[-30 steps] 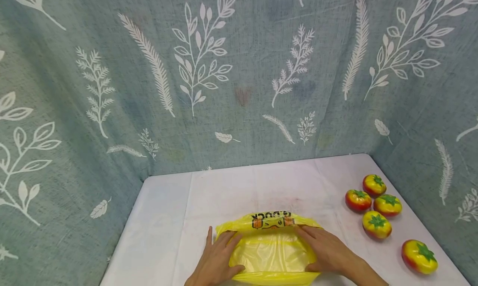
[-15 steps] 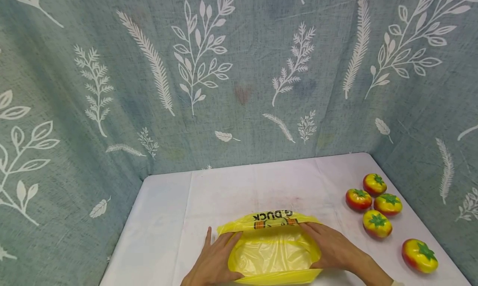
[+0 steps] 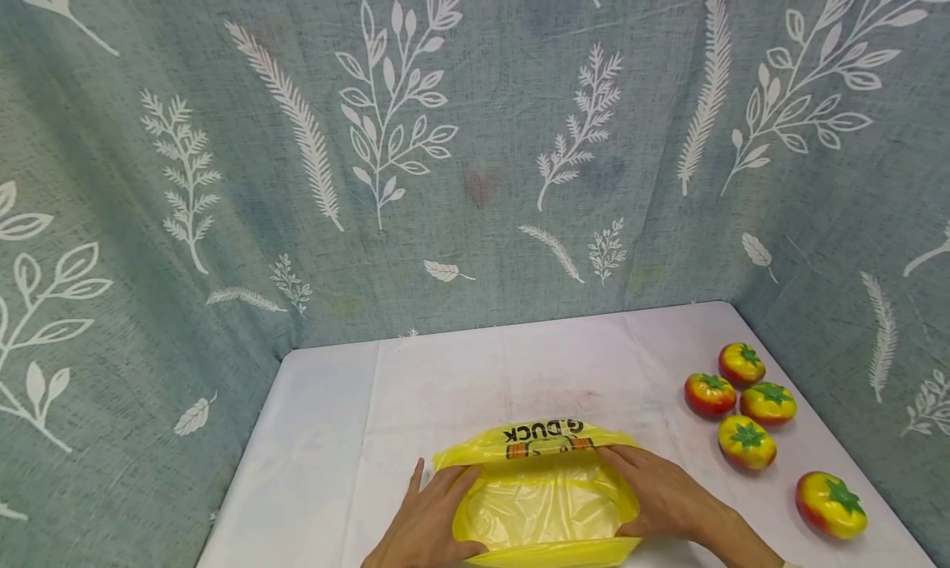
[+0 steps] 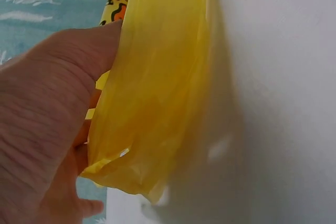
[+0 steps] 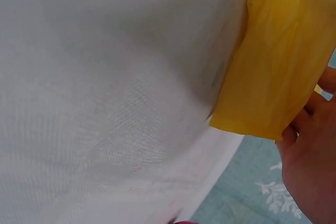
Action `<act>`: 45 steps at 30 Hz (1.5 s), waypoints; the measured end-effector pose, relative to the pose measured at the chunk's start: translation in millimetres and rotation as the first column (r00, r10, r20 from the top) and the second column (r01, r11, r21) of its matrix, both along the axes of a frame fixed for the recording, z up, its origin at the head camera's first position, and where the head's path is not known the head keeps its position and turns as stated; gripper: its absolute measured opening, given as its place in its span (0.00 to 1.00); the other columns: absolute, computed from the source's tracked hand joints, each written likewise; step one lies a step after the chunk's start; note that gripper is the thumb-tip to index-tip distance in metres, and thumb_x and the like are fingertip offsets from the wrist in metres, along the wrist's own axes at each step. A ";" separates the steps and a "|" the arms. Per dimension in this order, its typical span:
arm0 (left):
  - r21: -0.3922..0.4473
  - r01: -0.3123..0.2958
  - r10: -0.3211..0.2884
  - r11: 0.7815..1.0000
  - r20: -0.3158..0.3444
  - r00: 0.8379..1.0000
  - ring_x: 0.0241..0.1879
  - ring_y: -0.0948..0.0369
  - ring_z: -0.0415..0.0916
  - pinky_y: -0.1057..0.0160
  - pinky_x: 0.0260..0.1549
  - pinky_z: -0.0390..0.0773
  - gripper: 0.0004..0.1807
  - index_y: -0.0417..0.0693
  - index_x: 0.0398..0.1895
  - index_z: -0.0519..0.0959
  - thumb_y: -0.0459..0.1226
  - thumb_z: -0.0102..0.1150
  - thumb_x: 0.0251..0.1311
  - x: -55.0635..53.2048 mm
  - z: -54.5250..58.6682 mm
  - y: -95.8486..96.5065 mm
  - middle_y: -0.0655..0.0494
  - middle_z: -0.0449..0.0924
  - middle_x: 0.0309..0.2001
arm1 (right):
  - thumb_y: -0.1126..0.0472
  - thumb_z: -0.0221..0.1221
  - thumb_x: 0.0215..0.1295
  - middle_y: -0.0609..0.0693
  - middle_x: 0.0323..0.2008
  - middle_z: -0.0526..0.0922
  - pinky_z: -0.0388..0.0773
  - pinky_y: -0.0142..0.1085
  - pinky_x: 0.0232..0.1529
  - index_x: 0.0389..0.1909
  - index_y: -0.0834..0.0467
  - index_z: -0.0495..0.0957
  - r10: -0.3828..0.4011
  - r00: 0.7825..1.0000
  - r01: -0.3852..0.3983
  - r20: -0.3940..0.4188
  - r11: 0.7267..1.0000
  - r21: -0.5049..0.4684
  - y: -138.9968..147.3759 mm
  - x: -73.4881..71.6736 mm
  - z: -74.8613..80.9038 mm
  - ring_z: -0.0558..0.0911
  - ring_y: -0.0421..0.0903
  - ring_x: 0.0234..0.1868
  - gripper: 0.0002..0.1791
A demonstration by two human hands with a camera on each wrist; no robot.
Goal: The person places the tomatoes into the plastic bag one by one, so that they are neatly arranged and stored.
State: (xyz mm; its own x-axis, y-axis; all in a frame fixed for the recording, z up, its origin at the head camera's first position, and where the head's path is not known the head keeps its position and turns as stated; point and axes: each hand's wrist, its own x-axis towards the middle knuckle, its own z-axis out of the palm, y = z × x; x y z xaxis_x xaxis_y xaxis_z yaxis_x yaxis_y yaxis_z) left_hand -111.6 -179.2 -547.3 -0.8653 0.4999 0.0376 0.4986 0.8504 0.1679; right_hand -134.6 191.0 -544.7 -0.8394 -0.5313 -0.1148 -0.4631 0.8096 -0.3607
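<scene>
A yellow plastic bag (image 3: 549,555) stands on the table at the lower middle of the head view, its mouth spread wide and facing up. Its far wall bears upside-down "G.DUCK" lettering and a cartoon face. At the left side my left hand (image 3: 426,518) has its thumb and fingers spread inside the mouth; one finger sticks out beyond the bag. My right hand (image 3: 660,498) spreads thumb and fingers against the mouth's right side. In the left wrist view, the thumb (image 4: 102,45) passes behind the near rim. The right wrist view has the bag's side (image 5: 283,72) beside the fingers (image 5: 315,102).
Several red-and-yellow toy fruits with green leaf tops lie along the table's right side, one (image 3: 830,504) nearer the front and a group (image 3: 745,443) farther back. A leaf-patterned grey-green curtain (image 3: 475,180) surrounds the white-covered table (image 3: 319,461).
The bag's mouth is spread slightly wider, the right hand having shifted a little to the right. Between half a second ago and now, both hands stay almost still.
</scene>
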 end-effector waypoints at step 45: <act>0.048 -0.217 0.213 0.975 0.086 0.973 0.68 0.51 0.47 0.38 0.59 0.51 0.51 0.55 0.70 0.58 0.73 0.45 0.46 3.8 -12.0 -4.0 0.53 0.44 0.72 | 0.37 0.63 0.51 0.79 0.61 0.48 0.53 0.71 0.49 0.69 0.70 0.39 -0.697 0.717 0.685 0.003 0.703 -0.192 165.4 50.4 29.1 0.53 0.76 0.57 0.61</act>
